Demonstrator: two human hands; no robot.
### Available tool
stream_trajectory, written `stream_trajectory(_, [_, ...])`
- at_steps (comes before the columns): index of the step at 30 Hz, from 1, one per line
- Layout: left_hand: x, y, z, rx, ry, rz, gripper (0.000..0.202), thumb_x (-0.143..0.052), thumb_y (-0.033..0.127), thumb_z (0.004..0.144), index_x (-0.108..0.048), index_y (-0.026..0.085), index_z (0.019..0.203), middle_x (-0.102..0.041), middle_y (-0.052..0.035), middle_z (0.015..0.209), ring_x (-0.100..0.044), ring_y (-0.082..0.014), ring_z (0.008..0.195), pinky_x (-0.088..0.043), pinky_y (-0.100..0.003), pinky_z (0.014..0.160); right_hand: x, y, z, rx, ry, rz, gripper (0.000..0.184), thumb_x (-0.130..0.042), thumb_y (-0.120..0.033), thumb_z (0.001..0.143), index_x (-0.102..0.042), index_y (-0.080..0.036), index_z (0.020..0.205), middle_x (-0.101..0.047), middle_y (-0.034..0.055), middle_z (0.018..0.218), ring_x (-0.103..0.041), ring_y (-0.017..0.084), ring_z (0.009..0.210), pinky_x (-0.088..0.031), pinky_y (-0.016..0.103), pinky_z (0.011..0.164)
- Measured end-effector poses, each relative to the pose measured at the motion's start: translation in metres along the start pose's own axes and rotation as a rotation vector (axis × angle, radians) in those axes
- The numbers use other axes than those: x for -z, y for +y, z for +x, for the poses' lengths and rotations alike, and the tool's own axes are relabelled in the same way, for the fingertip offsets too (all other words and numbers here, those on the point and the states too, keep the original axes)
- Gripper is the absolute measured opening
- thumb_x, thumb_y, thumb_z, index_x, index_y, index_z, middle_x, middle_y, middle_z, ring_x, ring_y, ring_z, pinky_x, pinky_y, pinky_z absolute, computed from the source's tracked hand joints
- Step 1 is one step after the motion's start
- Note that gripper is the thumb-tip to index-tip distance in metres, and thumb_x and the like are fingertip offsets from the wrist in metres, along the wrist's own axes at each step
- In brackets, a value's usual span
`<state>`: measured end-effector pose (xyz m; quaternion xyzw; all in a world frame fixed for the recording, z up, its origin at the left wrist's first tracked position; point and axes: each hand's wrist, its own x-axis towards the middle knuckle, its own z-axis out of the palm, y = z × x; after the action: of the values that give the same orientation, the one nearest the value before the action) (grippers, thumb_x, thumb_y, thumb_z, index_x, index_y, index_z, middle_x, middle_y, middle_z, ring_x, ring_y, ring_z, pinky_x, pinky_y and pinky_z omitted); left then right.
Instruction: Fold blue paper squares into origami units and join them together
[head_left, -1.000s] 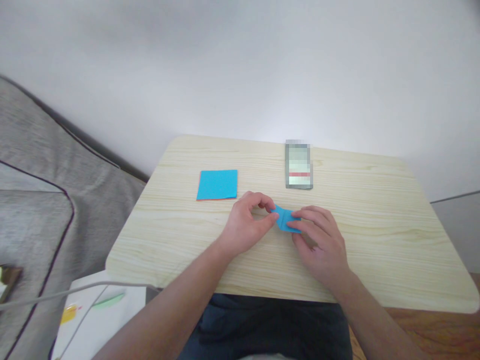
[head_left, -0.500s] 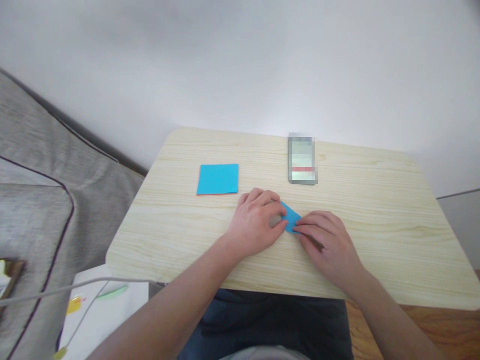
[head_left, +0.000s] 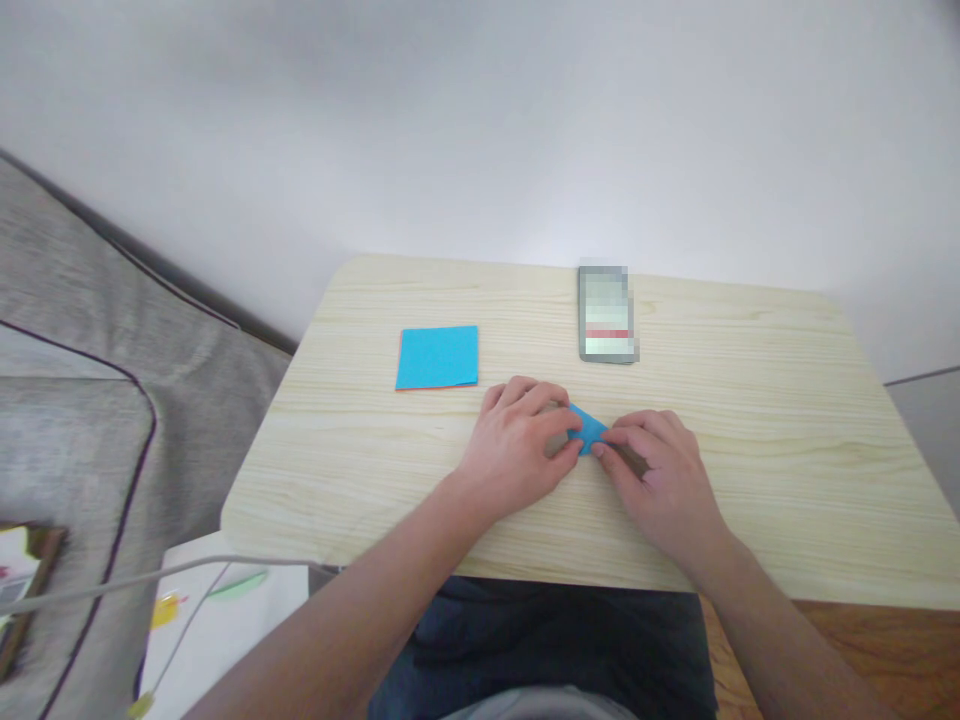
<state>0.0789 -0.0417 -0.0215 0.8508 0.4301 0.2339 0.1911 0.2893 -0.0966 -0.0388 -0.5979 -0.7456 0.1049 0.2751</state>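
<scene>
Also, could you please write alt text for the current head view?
A person's left hand and right hand hold a small blue paper at a pale wood-grain table. Beyond them lie a larger blue paper with a reddish edge and, to its right, a pixelated phone.

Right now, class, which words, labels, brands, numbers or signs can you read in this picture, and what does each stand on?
None can be read.
Phone: screen pixelated, too blurred to read.
Stack of blue paper: no lettering shows.
Folded blue paper: no lettering on the visible part.
</scene>
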Motion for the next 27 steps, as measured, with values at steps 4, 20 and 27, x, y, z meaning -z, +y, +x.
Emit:
stream_trajectory(4, [0.000,-0.001,-0.001,-0.013,-0.031,-0.011,0.015,-0.068,0.030,0.093,-0.080,0.036,0.101,-0.071,0.0008,0.124,-0.054,-0.0252,0.120,-0.040,-0.047,0.105,0.001,0.003,0.000,0.049,0.019,0.044,0.007,-0.071,-0.029,0.093,-0.075,-0.029,0.099,-0.072,0.0029,0.103,-0.062,0.024,0.100,-0.048,0.045,0.088])
stream_trajectory(20, [0.004,-0.003,-0.001,0.002,-0.054,-0.043,0.019,-0.070,0.028,0.090,-0.079,0.036,0.104,-0.069,0.0016,0.127,-0.054,-0.0256,0.121,-0.041,-0.048,0.106,0.001,0.005,0.008,0.045,-0.058,0.042,0.005,-0.075,-0.031,0.090,-0.076,-0.029,0.095,-0.072,0.0019,0.103,-0.061,0.025,0.101,-0.046,0.046,0.090])
stream_trajectory(27, [0.003,-0.003,-0.001,0.006,-0.049,-0.045,0.020,-0.070,0.027,0.089,-0.079,0.035,0.105,-0.069,0.0015,0.129,-0.054,-0.0257,0.122,-0.041,-0.048,0.107,-0.004,-0.002,0.005,-0.035,0.016,0.004,0.010,-0.073,-0.035,0.092,-0.072,-0.025,0.094,-0.071,0.0034,0.098,-0.061,0.025,0.097,-0.045,0.045,0.088])
